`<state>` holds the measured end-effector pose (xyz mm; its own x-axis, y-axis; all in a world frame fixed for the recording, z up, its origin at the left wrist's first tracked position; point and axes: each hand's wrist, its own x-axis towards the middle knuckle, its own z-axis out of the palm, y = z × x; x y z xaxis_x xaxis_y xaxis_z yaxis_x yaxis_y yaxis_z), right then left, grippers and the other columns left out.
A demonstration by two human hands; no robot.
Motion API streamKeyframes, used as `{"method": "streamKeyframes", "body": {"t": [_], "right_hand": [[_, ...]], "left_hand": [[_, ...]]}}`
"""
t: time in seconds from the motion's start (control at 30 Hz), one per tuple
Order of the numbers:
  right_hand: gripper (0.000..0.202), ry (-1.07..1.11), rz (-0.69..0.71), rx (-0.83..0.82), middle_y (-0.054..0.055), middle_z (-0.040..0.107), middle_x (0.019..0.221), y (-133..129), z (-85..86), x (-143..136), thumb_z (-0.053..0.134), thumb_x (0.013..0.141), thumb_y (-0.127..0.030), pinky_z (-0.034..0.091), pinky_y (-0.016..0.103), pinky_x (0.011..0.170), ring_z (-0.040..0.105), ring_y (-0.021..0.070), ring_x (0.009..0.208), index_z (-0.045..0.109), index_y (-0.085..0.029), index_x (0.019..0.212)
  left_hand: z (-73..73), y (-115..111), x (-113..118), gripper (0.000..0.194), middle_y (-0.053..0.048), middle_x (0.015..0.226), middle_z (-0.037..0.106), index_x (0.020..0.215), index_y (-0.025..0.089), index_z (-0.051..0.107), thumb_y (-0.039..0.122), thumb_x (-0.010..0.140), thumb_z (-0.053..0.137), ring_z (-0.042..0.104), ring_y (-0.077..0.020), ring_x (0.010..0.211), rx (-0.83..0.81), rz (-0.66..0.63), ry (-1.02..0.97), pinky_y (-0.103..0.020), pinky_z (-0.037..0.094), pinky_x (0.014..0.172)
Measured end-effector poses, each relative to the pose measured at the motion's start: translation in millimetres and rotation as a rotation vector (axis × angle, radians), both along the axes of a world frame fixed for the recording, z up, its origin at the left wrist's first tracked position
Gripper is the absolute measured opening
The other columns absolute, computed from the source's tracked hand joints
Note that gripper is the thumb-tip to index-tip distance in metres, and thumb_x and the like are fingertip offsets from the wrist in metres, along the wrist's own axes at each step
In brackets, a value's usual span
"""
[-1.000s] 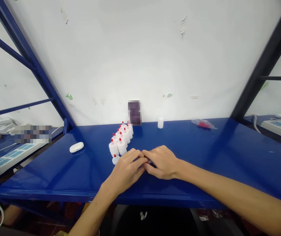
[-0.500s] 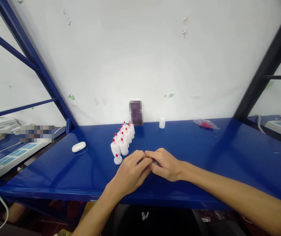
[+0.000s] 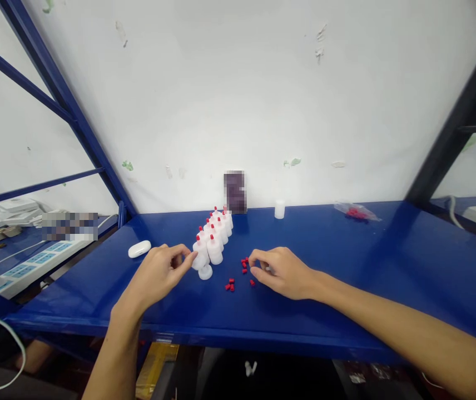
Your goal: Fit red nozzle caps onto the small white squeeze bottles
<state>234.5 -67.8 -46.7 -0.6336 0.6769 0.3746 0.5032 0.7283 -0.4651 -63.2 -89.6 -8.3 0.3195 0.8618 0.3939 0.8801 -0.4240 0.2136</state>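
My left hand (image 3: 158, 275) is closed, with thumb and forefinger pinched beside the front white bottles. Whatever is between its fingertips cannot be made out against the white plastic. A white nozzle lid (image 3: 205, 272) is just right of those fingertips, in front of the two rows of white bottles (image 3: 215, 254) with red tips. To the right, my right hand (image 3: 283, 272) is curled low over the table, its fingers closed and their contents hidden. Loose small red caps (image 3: 232, 284) lie between my hands, some close to the right fingertips.
On the blue table (image 3: 305, 322) are a white earbud case (image 3: 139, 249) at left, a white cylinder (image 3: 279, 209) near the wall and a clear bag of red caps (image 3: 357, 212) at back right. A blurred dark rectangle (image 3: 235, 192) stands behind the bottles.
My hands, together over the table before, are now apart. The left has moved left to the bottles. Several red caps now show on the table where the hands were.
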Motion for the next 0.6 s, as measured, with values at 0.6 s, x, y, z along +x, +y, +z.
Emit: {"method": "streamKeyframes", "body": {"t": [0.6], "right_hand": [[0.007, -0.125, 0.108, 0.151, -0.001, 0.064, 0.074, -0.9, -1.4, 2.1, 0.055, 0.082, -0.019, 0.032, 0.025, 0.059, 0.050, 0.0117, 0.060, 0.062, -0.018, 0.083]], "left_hand": [[-6.9, 7.1, 9.9, 0.026, 0.006, 0.055, 0.053, 0.092, 0.019, 0.068, 0.042, 0.092, 0.054, 0.047, -0.0102, 0.050, -0.131, -0.057, -0.110, -0.023, 0.034, 0.054]]}}
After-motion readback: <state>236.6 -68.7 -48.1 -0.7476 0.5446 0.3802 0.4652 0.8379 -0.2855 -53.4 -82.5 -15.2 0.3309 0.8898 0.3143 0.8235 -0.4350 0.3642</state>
